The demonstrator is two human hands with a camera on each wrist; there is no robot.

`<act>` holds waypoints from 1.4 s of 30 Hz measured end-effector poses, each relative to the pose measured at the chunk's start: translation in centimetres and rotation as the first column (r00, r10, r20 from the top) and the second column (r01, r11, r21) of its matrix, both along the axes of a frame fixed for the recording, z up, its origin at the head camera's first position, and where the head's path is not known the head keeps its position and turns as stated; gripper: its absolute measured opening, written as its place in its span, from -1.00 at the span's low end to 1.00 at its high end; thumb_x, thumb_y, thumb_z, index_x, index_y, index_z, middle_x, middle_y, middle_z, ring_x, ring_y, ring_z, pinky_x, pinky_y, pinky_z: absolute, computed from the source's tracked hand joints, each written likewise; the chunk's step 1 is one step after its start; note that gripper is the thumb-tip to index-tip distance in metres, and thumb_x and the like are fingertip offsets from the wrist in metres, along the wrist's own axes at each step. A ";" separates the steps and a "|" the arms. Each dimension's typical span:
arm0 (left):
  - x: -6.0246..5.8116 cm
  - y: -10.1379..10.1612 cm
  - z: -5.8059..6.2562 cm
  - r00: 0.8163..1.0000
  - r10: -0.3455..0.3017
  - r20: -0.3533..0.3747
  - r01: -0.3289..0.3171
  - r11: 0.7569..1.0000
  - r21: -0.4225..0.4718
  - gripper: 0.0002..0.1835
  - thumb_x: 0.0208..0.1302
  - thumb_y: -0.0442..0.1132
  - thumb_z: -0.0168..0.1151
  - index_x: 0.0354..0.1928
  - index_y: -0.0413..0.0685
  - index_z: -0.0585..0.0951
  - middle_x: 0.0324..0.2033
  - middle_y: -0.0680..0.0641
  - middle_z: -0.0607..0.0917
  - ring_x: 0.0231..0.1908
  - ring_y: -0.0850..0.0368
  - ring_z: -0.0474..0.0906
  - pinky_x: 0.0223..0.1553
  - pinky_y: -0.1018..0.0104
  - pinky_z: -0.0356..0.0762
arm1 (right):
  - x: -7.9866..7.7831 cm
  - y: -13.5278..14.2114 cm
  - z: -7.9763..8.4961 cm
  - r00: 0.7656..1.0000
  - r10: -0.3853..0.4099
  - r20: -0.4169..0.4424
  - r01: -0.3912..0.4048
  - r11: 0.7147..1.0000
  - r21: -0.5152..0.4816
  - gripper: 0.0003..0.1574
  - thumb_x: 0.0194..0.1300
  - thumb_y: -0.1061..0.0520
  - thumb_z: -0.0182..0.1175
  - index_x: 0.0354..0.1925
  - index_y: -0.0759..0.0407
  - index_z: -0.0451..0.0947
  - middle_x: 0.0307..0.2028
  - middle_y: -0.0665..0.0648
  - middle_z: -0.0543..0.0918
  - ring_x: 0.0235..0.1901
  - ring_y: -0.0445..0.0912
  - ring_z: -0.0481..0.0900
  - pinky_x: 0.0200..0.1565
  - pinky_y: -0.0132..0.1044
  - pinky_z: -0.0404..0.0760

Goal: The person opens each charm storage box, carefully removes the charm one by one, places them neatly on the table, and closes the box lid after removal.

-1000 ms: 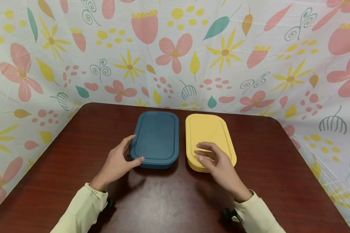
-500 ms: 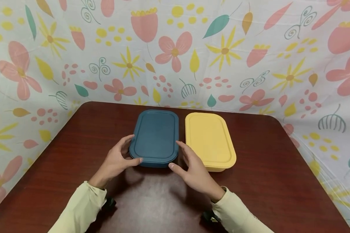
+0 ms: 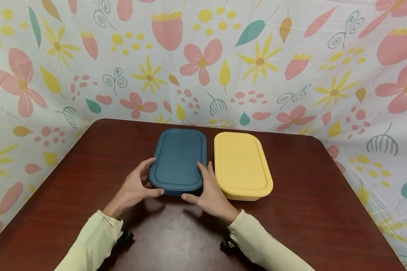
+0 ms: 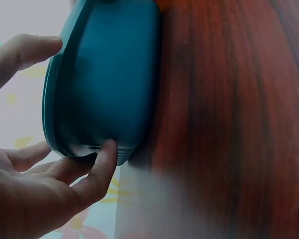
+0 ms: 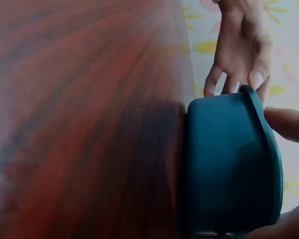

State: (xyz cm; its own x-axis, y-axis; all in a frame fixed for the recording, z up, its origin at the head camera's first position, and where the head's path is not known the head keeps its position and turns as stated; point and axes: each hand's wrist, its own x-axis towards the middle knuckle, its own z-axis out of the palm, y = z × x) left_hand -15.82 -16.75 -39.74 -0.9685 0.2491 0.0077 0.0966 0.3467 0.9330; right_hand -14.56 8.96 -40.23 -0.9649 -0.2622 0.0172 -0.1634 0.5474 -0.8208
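R grip [image 3: 208, 194] on blue box [image 3: 179, 160]; faint sleeve mark [image 3: 271, 236] poss. text.

No text, label, brand, number or sign is reading legibly in the head view or either wrist view. A small dark mark [image 3: 271, 236] is showing on the right sleeve [image 3: 256, 244], over the near part of the table [image 3: 312, 195]; it is appearing too small and blurred to settle whether it is lettering. The blue lidded container [image 3: 179, 160] and yellow lidded container [image 3: 242, 162], toward the table's far edge, are displaying no readable characters.
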 end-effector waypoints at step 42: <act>-0.5 -1.6 0.0 1.000 -0.002 -0.024 0.002 1.000 -0.026 0.06 0.07 -0.15 0.57 0.58 0.14 0.16 0.48 -0.20 0.34 0.36 -0.22 0.45 0.24 -0.10 0.55 | -1.2 -0.9 2.2 0.995 -0.086 -0.046 0.089 0.994 0.060 0.39 -0.06 0.00 0.61 0.55 0.31 0.07 0.61 0.32 -0.15 0.57 0.28 -0.01 0.40 0.17 0.37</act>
